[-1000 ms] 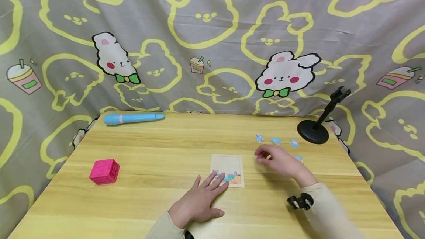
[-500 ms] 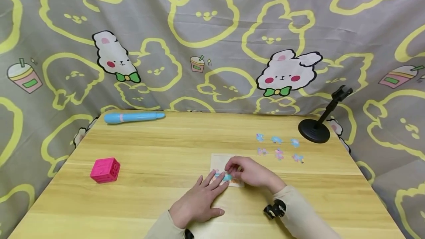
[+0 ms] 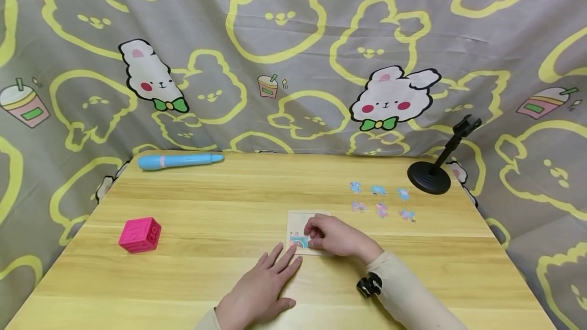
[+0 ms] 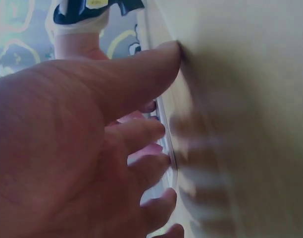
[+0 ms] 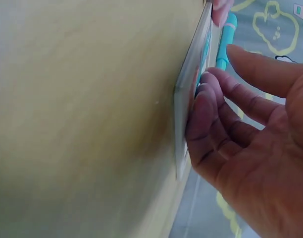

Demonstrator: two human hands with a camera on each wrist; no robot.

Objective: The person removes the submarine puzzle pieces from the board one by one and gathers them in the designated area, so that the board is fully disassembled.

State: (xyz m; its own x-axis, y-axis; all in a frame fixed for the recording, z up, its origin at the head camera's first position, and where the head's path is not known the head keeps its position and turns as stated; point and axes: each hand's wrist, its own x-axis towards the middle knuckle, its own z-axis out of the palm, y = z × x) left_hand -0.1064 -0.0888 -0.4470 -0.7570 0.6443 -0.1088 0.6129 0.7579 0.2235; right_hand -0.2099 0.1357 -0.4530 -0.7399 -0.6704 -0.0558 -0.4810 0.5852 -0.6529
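Six loose blue-and-pink jigsaw pieces (image 3: pixel 381 210); one rectangular pale-wood tray (image 3: pixel 299 219). Left hand (image 3: pixel 260 285) spread; right hand (image 3: pixel 337 236) bent on tray, thumb apart.

The left grip (image 3: pixel 259 286) lies back upward, its fingers (image 3: pixel 273 257) spread and pointing forward, its thumb (image 3: pixel 284 303) held out to the right, and its wrist (image 3: pixel 228 313) near the lower edge of the head view. The right arm (image 3: pixel 370 253), in a pale sleeve (image 3: pixel 412 294), slants in from the lower right, reaching forward and leftward. On the right grip (image 3: pixel 337 236) the fingers (image 5: pixel 206 148) bend inward close together, while the thumb (image 5: pixel 265 72) extends straighter above them in the right wrist view.
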